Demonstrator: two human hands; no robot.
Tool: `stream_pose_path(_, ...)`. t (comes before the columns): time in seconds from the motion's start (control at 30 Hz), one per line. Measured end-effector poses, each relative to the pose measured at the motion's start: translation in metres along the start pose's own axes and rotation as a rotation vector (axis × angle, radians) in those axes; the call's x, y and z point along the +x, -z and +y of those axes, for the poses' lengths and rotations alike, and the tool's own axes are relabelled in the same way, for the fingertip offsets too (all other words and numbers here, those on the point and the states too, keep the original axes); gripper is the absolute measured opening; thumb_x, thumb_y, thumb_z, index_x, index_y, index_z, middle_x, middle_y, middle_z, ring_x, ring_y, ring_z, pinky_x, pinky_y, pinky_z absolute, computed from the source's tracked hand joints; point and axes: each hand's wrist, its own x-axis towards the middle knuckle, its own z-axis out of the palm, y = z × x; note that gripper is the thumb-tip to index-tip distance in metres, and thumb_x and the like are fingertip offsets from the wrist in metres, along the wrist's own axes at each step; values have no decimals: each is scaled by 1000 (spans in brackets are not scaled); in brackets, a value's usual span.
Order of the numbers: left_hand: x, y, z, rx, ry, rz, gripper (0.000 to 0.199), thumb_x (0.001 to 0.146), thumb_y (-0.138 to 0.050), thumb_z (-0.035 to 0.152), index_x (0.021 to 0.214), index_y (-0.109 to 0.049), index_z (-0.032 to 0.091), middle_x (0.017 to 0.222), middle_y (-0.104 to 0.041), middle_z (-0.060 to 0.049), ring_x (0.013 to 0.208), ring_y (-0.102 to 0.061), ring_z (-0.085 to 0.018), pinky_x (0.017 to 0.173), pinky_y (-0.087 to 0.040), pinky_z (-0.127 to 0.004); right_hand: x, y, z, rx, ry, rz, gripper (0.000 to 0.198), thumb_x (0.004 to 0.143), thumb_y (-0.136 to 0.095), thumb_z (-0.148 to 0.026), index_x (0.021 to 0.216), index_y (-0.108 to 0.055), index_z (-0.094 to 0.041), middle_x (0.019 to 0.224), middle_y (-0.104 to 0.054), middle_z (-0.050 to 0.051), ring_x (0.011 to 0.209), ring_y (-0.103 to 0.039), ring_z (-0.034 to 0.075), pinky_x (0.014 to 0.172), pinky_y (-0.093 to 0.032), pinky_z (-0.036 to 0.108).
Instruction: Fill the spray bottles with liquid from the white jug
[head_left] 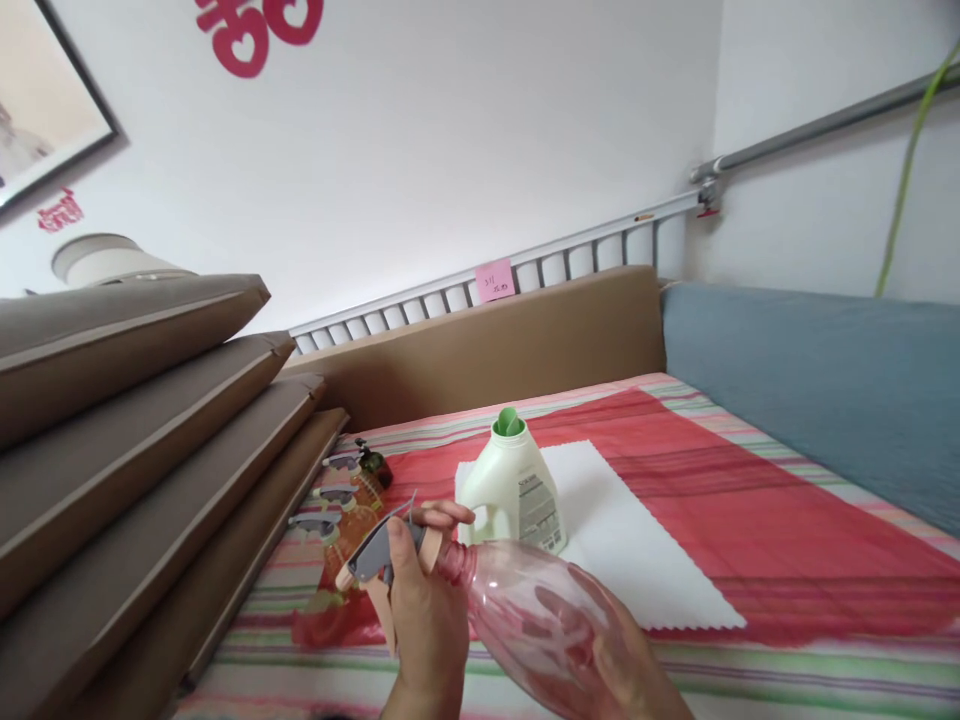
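A clear pink bottle (536,605) is held tilted above a striped sheet (720,690). The left hand (435,610) pinches its grey spray head (379,552); the right hand (637,665) curls around the bottle. Probably light, stiff and slippery, it is best held by collar (431,550) and belly (514,630).

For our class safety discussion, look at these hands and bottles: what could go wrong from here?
The pink bottle is tilted in the right hand; any liquid inside might leak at the neck, though I can't tell whether it holds any.

The left hand, gripping the trigger spray head, is close to the white jug. A bump might tip that jug, which shows a green spout and no cap, perhaps spilling its contents.
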Motion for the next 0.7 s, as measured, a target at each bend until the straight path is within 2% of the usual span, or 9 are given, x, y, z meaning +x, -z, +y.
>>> stream_pose_path(0.1,6,12,2,23,-54,-17,39,83,-45,47,66,-60,16,72,-64,-5,79,-61,-18,84,-45,-33,-4,-3,4,25,65,44,90,39,-79,-61,117,-41,-36,118,-54,11,90,-63,34,64,-52,48)
stream_pose_path(0.23,14,25,5,69,-199,37,36,81,-47,47,68,-60,16,76,-65,-5,81,-61,-21,84,-46,-37,-10,-2,3,31,131,27,90,42,-78,-62,118,-38,-36,123,-49,13,97,-60,35,68,-51,47)
stream_pose_path(0.43,-7,8,5,262,-254,40,33,81,-50,46,68,-59,18,80,-64,-3,85,-59,-18,85,-44,-29,-23,-14,-5,-27,157,24,86,42,-77,-63,115,-40,-37,128,-44,11,101,-57,32,71,-51,42)
stream_pose_path(0.57,-17,-3,8,193,-179,-20,34,85,-44,41,65,-58,17,73,-64,-3,77,-59,-17,76,-47,-27,-27,-21,-8,-44,94,48,88,39,-74,-68,113,-39,-35,125,-44,11,99,-58,32,69,-51,43)
stream_pose_path(0.7,-17,-4,8,135,-94,-16,35,85,-45,38,61,-57,16,69,-64,-4,74,-59,-17,76,-47,-29,-26,-19,-6,-43,53,48,88,39,-74,-69,112,-39,-33,122,-45,11,93,-60,32,66,-51,44)
